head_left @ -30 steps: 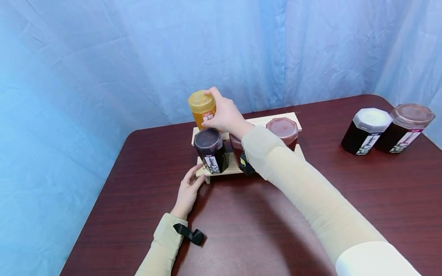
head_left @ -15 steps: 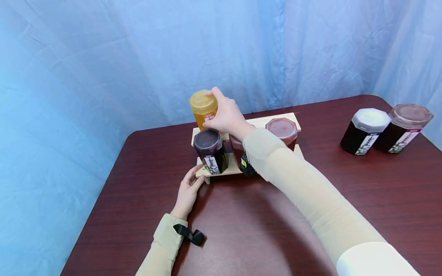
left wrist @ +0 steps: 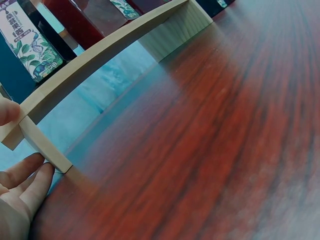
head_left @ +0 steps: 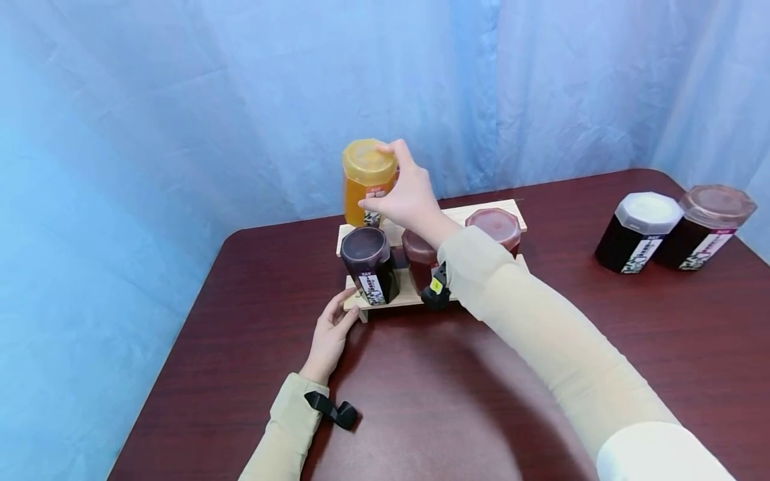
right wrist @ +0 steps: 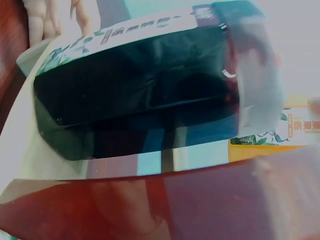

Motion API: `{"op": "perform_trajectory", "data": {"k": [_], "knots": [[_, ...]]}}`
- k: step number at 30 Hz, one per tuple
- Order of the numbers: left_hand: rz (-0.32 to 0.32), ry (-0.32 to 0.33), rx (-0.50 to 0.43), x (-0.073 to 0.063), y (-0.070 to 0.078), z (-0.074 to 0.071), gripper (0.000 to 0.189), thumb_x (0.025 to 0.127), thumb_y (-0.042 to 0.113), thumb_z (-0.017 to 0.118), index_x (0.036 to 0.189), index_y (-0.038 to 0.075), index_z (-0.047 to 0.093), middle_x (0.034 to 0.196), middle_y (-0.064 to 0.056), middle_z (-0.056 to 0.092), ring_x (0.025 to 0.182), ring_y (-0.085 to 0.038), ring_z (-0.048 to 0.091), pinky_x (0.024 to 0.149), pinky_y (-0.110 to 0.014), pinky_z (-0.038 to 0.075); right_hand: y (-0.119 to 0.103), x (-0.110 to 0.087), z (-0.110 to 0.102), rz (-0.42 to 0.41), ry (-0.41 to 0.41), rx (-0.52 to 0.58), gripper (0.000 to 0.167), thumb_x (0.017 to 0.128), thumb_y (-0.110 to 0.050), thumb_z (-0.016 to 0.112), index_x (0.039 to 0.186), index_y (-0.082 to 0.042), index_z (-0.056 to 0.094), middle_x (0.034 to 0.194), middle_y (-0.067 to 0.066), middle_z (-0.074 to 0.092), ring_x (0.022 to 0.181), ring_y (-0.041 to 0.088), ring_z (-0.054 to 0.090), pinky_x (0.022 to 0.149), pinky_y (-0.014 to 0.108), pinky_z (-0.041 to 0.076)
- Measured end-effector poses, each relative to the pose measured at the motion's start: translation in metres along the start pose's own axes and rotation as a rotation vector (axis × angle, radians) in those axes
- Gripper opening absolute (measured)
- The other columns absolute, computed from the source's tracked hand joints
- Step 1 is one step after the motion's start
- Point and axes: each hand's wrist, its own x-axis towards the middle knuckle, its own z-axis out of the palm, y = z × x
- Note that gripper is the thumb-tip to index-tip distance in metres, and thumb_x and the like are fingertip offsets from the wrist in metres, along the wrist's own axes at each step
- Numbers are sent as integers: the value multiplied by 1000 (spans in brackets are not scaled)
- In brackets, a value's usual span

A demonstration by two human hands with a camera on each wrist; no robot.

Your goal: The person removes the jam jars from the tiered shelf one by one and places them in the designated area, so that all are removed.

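In the head view my right hand (head_left: 412,194) grips a jar of amber honey (head_left: 369,180) with a yellow lid, thumb on its front and fingers on the far side. The jar is upright over the left end of the upper shelf; whether its base touches the wood I cannot tell. My left hand (head_left: 327,334) holds the left end of the two-step wooden rack (head_left: 410,294), its thumb at the shelf board and its fingers at the leg (left wrist: 46,145) in the left wrist view. A dark purple jar (head_left: 368,264) stands on the lower step beside that hand.
Reddish jars stand on the rack, one in the middle (head_left: 419,257), partly behind the right wrist, and one at right (head_left: 493,227). A white-lidded dark jar (head_left: 639,230) and a brown-lidded dark jar (head_left: 705,227) stand at the table's right. A blue curtain (head_left: 289,100) hangs behind.
My right hand and the honey jar have moved up and to the right, and more of the jar's front label shows. The left hand keeps its hold on the rack.
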Motion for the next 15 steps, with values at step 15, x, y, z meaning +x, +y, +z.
{"op": "perform_trajectory", "data": {"k": [15], "knots": [[4, 18, 13, 4, 0, -1, 41, 93, 6, 58, 133, 3, 51, 128, -7, 54, 94, -2, 53, 82, -14, 42, -15, -22, -49, -56, 138, 125, 80, 67, -7, 84, 131, -12, 37, 123, 9, 60, 110, 20, 61, 91, 30, 47]]}}
